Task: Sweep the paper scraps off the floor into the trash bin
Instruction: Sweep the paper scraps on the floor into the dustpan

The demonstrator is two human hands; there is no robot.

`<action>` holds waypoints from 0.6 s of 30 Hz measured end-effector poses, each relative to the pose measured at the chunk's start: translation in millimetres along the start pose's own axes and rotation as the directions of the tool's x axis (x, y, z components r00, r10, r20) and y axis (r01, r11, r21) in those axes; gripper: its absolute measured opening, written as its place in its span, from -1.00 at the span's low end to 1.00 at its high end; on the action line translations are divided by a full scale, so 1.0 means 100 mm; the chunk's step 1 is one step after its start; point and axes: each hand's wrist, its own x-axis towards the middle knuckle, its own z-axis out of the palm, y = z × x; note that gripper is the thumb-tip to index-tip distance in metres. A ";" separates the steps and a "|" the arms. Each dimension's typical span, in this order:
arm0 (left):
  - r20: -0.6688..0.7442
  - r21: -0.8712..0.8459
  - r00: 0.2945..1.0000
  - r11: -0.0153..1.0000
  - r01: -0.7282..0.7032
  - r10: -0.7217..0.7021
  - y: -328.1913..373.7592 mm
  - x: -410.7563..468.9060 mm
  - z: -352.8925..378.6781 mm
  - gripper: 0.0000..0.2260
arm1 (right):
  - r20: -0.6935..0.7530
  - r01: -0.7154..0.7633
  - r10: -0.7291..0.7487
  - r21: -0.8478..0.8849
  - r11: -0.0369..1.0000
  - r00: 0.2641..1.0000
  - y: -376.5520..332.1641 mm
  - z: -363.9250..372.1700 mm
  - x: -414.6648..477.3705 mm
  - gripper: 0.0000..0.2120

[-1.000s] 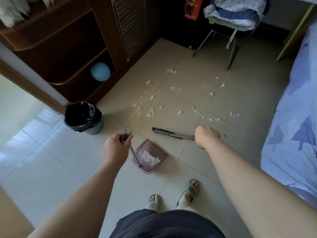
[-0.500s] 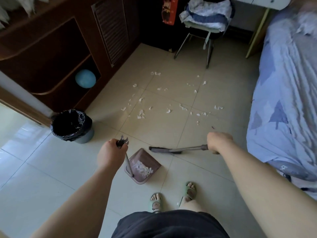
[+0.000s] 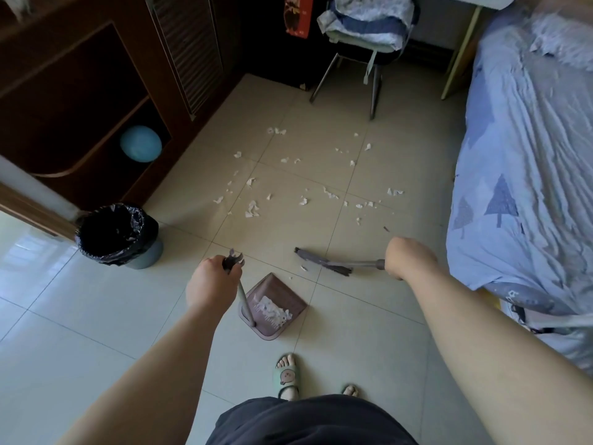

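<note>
My left hand grips the top of the long handle of a mauve dustpan, which sits on the tiled floor and holds a small heap of white scraps. My right hand grips the handle of a grey broom whose head lies low on the floor just beyond the pan. Several white paper scraps lie scattered on the tiles farther out. A grey trash bin with a black liner stands to the left of the pan.
A dark wooden cabinet with a blue ball runs along the left. A metal-legged chair piled with clothes stands at the back. A bed with blue bedding fills the right side. My sandalled feet stand behind the pan.
The view has shifted, with bin and scraps sliding left in frame. The broom head has moved closer to the dustpan's right side, and my right hand has drifted right.
</note>
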 end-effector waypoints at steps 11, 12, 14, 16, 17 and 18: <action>0.035 -0.002 0.999 0.999 -0.039 0.039 0.17 -0.05 0.10 -0.77 | 0.140 0.218 -0.210 -0.040 0.975 0.968 -0.23 -0.05 -0.07 -0.82; 0.034 -0.002 0.999 0.999 -0.036 0.037 0.18 -0.06 0.10 -0.77 | 0.143 0.207 -0.198 -0.046 0.977 0.970 -0.22 -0.14 -0.08 -0.82; 0.027 -0.003 0.999 0.999 -0.032 0.032 0.18 -0.07 0.10 -0.77 | 0.125 0.174 -0.169 -0.030 0.984 0.978 -0.17 -0.26 -0.08 -0.80; 0.023 -0.001 0.999 1.000 -0.028 0.028 0.19 -0.08 0.10 -0.77 | 0.081 0.131 -0.130 -0.001 0.991 0.988 -0.08 -0.35 -0.09 -0.74; 0.022 0.000 0.999 1.000 -0.024 0.024 0.19 -0.09 0.10 -0.77 | 0.052 0.116 -0.116 0.004 0.993 0.992 -0.04 -0.38 -0.09 -0.74; 0.021 -0.001 1.000 1.000 -0.021 0.021 0.20 -0.10 0.10 -0.78 | 0.028 0.099 -0.099 0.017 0.995 0.995 0.00 -0.39 -0.11 -0.74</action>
